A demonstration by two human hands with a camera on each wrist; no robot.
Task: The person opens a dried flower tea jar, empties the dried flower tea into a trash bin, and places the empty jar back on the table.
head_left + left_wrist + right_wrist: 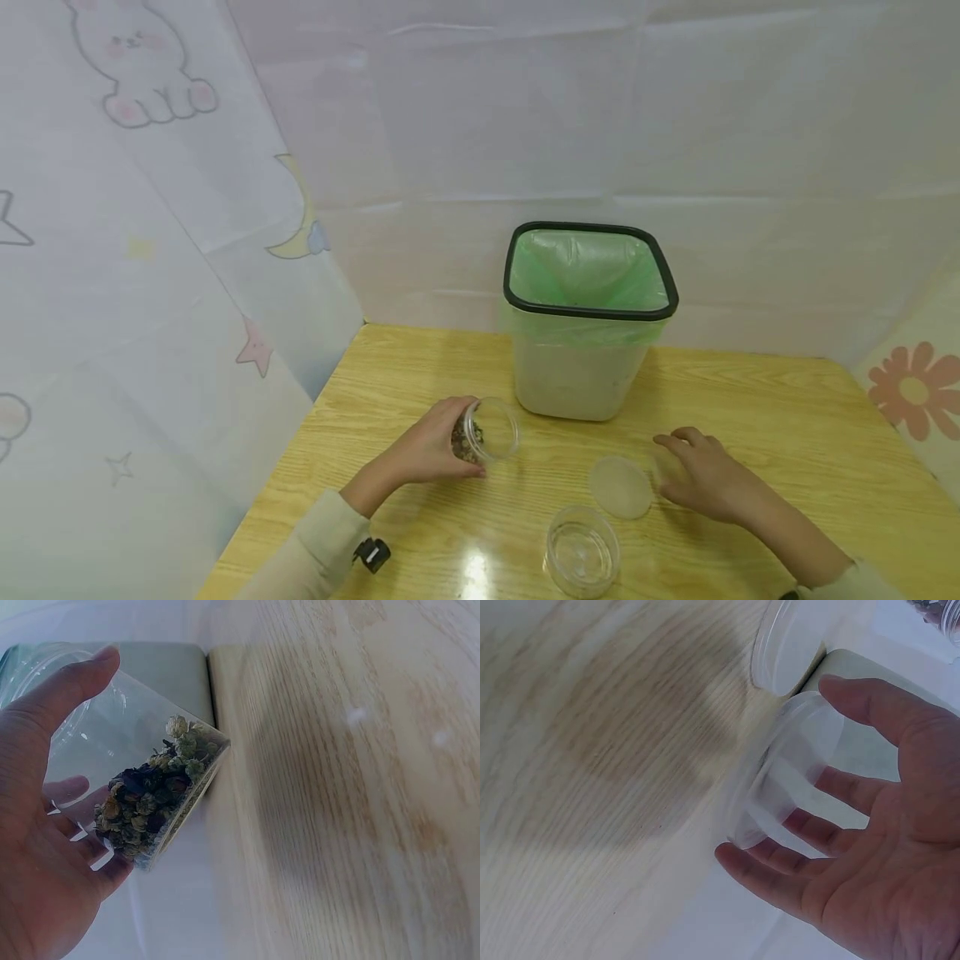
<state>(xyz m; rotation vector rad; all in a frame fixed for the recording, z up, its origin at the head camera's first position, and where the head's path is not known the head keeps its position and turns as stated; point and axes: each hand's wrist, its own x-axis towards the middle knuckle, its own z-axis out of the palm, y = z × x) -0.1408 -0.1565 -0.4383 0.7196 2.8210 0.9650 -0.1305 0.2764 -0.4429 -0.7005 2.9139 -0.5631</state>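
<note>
My left hand [438,446] grips a clear plastic jar [492,429], thumb and fingers round its sides. The jar is tilted with its uncovered mouth towards the right. Dried flower buds and dark petals [154,795] lie heaped inside it, low against the base in the left wrist view. On the right, my right hand [705,479] holds a translucent round lid [787,765] on edge, the thumb at its rim and the fingers behind it. A second translucent lid [621,487] lies flat on the table beside that hand. Nearer me stands another clear jar [582,552], uncovered, with no contents visible.
A pale bin [573,375] with a black rim and green liner bag stands behind the hands on the wood-grain table [420,358]. Printed cloth sheets [465,150] hang behind the table and at its sides.
</note>
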